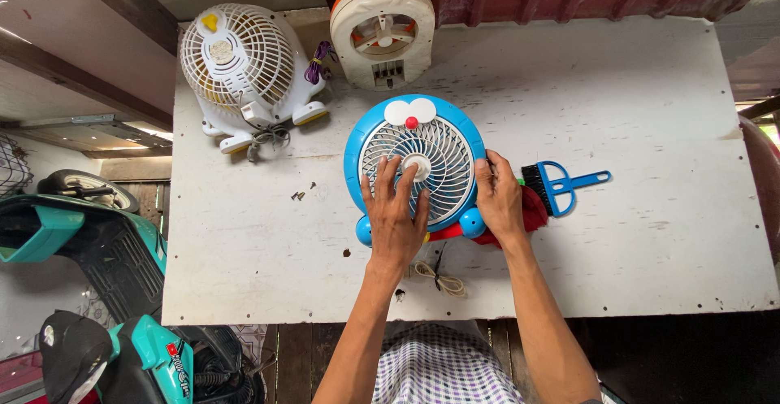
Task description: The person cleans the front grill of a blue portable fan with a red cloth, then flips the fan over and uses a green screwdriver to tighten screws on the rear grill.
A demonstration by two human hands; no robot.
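Blue round fan (pixel 422 148) at frame centre: my left hand (pixel 396 219) rests spread and loose on its grille, my right hand (pixel 498 201) grasps its right rim.

A bright blue fan (pixel 414 164) with a white grille, white eye patches and a red nose lies on a scuffed white counter (pixel 650 95). Beside it are a blue brush (pixel 561 184) with black bristles, a cream fan (pixel 244 67) with yellow feet, and an orange-trimmed cream fan (pixel 382 26). Teal scooter (pixel 49 233) at left.
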